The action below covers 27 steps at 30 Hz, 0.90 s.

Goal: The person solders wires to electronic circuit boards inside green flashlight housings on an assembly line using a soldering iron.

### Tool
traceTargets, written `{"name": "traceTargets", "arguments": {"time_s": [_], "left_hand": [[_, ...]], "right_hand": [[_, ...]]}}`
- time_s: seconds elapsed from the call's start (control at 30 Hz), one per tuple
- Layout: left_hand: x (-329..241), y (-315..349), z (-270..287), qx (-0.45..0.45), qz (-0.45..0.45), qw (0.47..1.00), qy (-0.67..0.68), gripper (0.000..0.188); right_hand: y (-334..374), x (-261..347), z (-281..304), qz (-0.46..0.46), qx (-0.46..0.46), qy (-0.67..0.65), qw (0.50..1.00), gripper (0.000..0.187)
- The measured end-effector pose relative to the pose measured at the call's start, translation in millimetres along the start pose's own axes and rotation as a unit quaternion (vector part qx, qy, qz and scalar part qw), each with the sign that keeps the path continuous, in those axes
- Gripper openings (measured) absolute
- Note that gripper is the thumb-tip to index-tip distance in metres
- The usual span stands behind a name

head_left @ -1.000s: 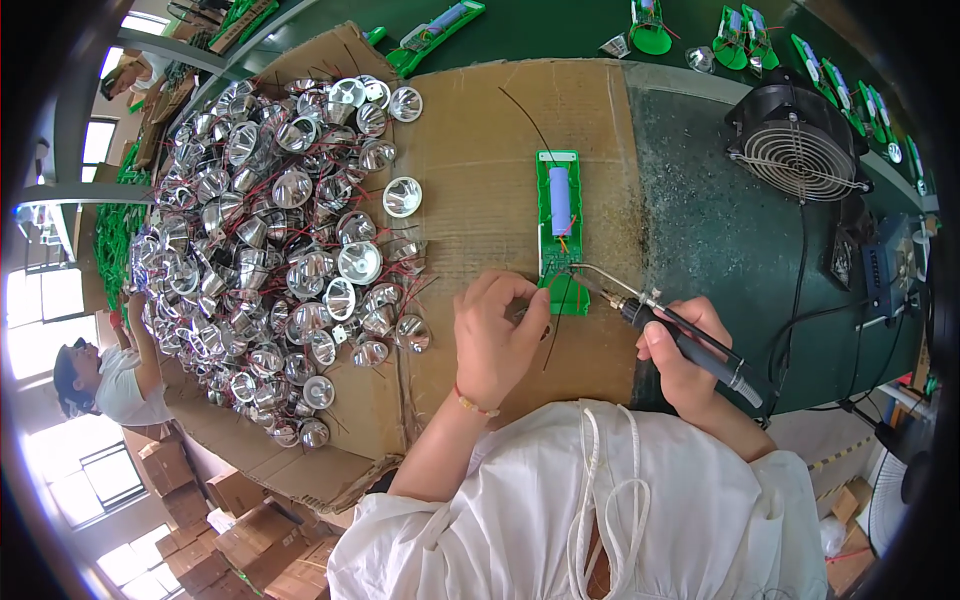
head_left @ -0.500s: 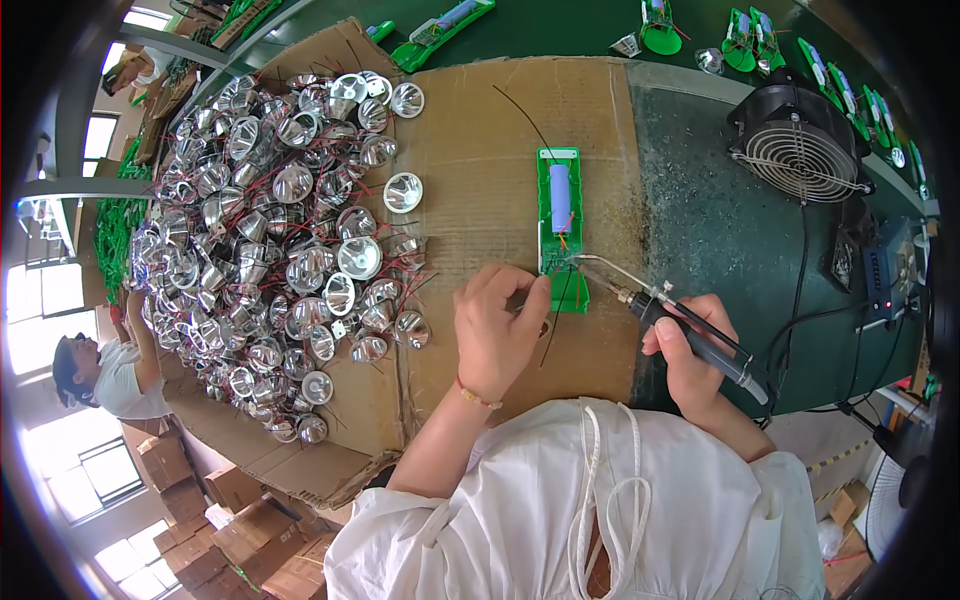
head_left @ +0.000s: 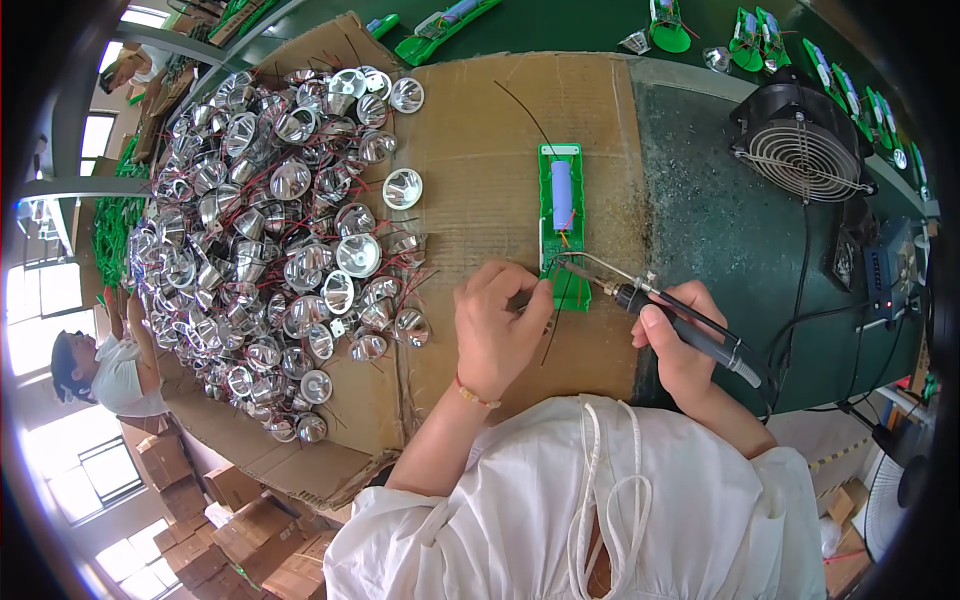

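A green plastic flashlight housing (head_left: 546, 200) lies open on the cardboard, with a purple cylindrical battery (head_left: 562, 195) and a small circuit board (head_left: 560, 262) inside. My right hand (head_left: 682, 338) grips a soldering iron (head_left: 690, 335) with a thin metal feed tube (head_left: 605, 264) along it. The iron's tip touches or nearly touches the board. At the board's near left edge, my left hand (head_left: 502, 325) has thumb and fingers pinched together. A dark thin wire (head_left: 553, 338) runs down beside the fingertips; what the pinch holds is hidden.
A big heap of silvery reflector cups (head_left: 270, 250) with red wires fills the left side. At the right stand a black fan (head_left: 803, 150) with a wire guard and a blue control box (head_left: 888, 268). More green housings (head_left: 668, 30) line the far edge. Another person (head_left: 110, 370) works at the far left.
The soldering iron has moved left, its tip shifting across the board toward my left fingertips. My right hand went with it. My left hand stays pinched in nearly the same place.
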<state>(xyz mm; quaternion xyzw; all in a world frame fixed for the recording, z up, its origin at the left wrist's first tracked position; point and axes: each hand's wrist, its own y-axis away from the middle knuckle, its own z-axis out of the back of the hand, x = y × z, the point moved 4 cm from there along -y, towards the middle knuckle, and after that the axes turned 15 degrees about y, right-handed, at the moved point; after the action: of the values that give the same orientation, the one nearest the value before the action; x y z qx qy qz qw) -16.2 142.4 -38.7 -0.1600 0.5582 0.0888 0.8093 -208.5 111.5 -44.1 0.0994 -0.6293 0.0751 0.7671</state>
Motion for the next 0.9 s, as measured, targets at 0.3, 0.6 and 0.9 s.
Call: {"name": "traceTargets", "arguments": {"time_s": [0.3,0.6,0.9], "left_hand": [[3,1,-1,0.006,0.028,1.0,0.0,0.012],[8,3,7,-0.043,0.192,0.971,0.133,0.012],[-8,-27,-5,0.141,0.104,0.974,-0.142,0.017]], "right_hand": [[5,-3,9,-0.016,-0.044,-0.07,0.996,0.012],[5,-10,21,-0.013,-0.074,-0.044,0.996,0.012],[-3,-27,48,-0.026,-0.11,-0.05,0.992,0.011]]}}
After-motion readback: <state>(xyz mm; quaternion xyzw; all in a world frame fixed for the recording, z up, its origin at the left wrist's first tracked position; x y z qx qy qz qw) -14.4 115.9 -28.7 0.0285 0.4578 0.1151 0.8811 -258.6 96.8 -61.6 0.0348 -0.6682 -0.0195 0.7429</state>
